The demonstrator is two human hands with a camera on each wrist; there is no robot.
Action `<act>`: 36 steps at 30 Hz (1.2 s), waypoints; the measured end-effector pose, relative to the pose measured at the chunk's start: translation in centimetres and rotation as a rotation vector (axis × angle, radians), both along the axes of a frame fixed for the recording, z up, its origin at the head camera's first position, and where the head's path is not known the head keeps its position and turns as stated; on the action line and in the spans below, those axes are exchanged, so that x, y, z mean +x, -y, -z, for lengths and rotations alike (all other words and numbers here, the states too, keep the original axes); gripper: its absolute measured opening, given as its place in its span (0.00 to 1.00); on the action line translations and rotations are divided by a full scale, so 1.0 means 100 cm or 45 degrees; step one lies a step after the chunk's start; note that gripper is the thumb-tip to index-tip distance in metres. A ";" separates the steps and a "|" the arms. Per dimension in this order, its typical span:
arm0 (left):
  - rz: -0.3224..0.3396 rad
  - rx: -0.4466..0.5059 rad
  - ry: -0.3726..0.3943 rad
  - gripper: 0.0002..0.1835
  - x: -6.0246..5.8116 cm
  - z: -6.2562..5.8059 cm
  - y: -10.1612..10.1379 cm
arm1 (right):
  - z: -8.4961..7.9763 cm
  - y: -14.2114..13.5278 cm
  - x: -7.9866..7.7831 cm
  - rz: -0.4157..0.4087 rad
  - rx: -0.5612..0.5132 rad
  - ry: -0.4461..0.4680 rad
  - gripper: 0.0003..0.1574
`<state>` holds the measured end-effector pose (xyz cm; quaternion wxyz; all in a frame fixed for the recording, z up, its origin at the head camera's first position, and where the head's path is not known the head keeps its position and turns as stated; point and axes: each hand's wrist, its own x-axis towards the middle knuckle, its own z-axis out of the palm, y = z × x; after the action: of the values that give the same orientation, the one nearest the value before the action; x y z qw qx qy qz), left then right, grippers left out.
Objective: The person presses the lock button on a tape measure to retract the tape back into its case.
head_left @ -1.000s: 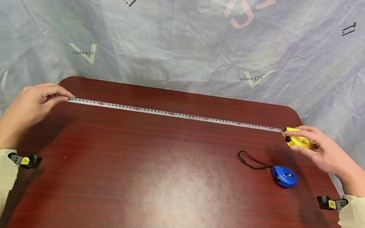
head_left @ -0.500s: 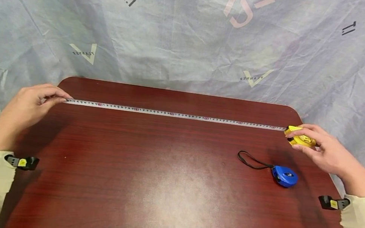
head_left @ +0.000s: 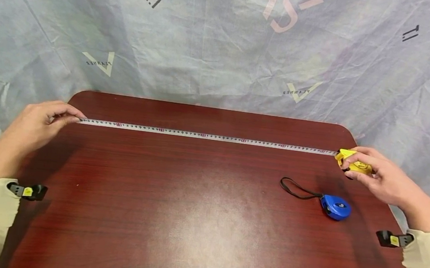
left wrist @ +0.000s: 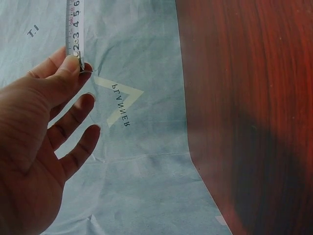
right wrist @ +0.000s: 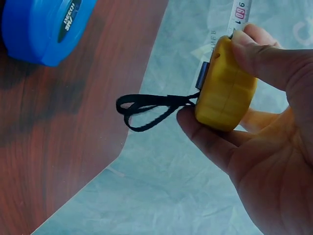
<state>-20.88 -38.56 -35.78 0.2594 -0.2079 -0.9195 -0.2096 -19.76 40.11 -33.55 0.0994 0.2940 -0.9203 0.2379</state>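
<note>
A yellow tape measure point(head_left: 359, 164) is held in my right hand point(head_left: 384, 177), thumb and fingers around its case. Its white blade point(head_left: 206, 136) runs straight out to the left, above the far part of the table. At the other end my left hand point(head_left: 41, 124) pinches the blade's tip between thumb and forefinger. In the left wrist view the metal end hook point(left wrist: 84, 71) shows at those fingertips, with the other fingers spread. The right wrist view shows the blade near the 60 mark leaving the case, and a black wrist strap point(right wrist: 146, 105) hanging from it.
A blue tape measure point(head_left: 335, 207) lies on the dark red wooden table point(head_left: 172, 218), right of centre, its black cord loop point(head_left: 298, 190) stretched to the left. Behind the table's rounded far edge hangs a grey printed sheet point(head_left: 210, 39).
Both hands shift slightly, and the blade stays stretched between them at nearly the same length. The right hand's fingers have changed place a little on the yellow case, which has tilted. The blue tape measure stays put.
</note>
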 end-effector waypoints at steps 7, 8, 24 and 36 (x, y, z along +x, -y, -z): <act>0.005 0.003 0.018 0.18 0.000 -0.003 0.000 | 0.000 0.002 0.001 0.013 -0.050 0.047 0.25; 0.005 0.009 0.019 0.18 0.000 -0.003 0.000 | 0.000 0.002 0.002 0.019 -0.053 0.055 0.25; -0.006 -0.017 0.034 0.16 -0.001 -0.007 0.001 | -0.003 0.003 0.004 0.016 -0.063 0.100 0.23; 0.003 -0.019 0.050 0.17 -0.002 -0.008 0.001 | -0.011 0.008 0.008 0.157 -0.112 0.275 0.43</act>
<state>-21.06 -38.66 -35.02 0.2395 -0.2068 -0.9258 -0.2070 -18.94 39.28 -32.44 0.0270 0.2049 -0.9307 0.3019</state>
